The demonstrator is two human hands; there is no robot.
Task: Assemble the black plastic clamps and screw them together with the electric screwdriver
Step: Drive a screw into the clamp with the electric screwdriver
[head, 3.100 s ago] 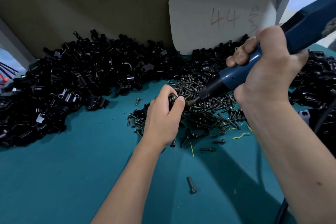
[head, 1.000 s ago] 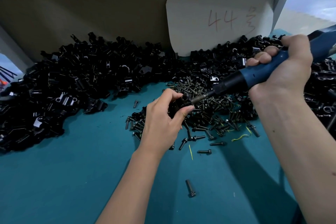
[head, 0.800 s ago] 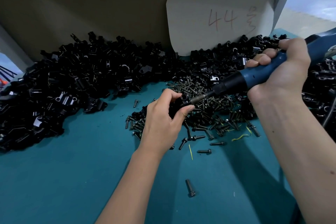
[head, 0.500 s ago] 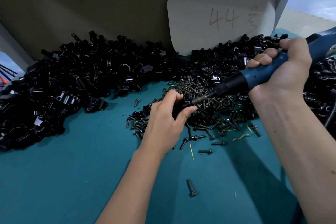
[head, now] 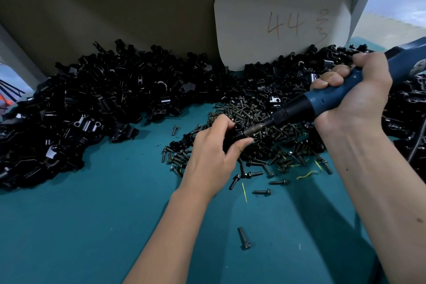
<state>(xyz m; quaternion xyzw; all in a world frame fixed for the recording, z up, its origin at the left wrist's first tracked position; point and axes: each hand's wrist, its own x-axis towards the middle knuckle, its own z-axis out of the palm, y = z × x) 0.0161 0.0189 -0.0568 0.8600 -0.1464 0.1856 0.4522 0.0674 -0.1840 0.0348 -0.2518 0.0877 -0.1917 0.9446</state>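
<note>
Open teal mat (head: 92,226) lies nearside; clamp heap (head: 92,104) lines the far wall.
I see my left hand (head: 212,157) pinching a black clamp (head: 232,132), right hand (head: 355,99) gripping the screwdriver (head: 322,101), bit against it.

Left hand (head: 213,152) pinching a black clamp (head: 232,134), right hand (head: 359,97) gripping electric screwdriver (head: 322,101), bit at clamp, over screws (head: 265,145) on teal tabletop (head: 80,226).

Single head-worn wide-angle view, facing forward and down, close over teal table (head: 69,226), both forearms entering from below
</note>
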